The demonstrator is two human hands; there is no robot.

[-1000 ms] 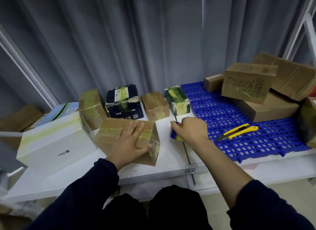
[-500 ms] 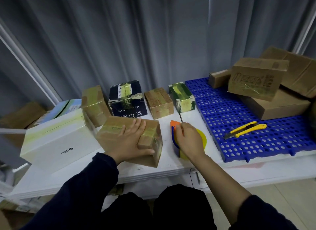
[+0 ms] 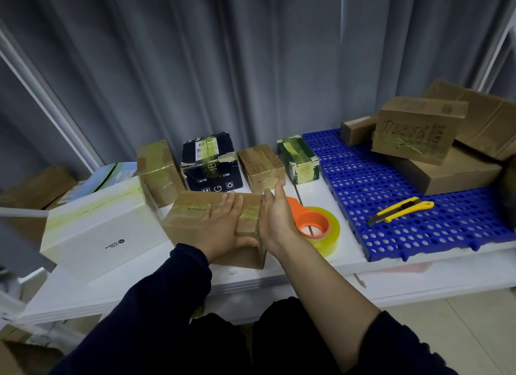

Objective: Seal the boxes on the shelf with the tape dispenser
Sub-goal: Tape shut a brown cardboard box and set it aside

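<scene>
1. Left hand (image 3: 223,225) flat on top of front box (image 3: 192,221), fingers straight and together, thumb over near face.
2. Right hand (image 3: 275,217) pressed flat against box's right end, fingers straight, thumb up.
3. Box on white shelf (image 3: 167,279), near its front edge, long axis left to right.
4. One tape dispenser (image 3: 318,228) lying flat just right of that hand, hole upward, orange tip pointing away.
5. One white box (image 3: 92,229) to the left.
6. Two yellow cutters (image 3: 402,210) on blue mat (image 3: 363,196).
7. Four taped boxes (image 3: 259,165) in a row behind.
8. Four brown boxes (image 3: 413,131) piled far right.
</scene>
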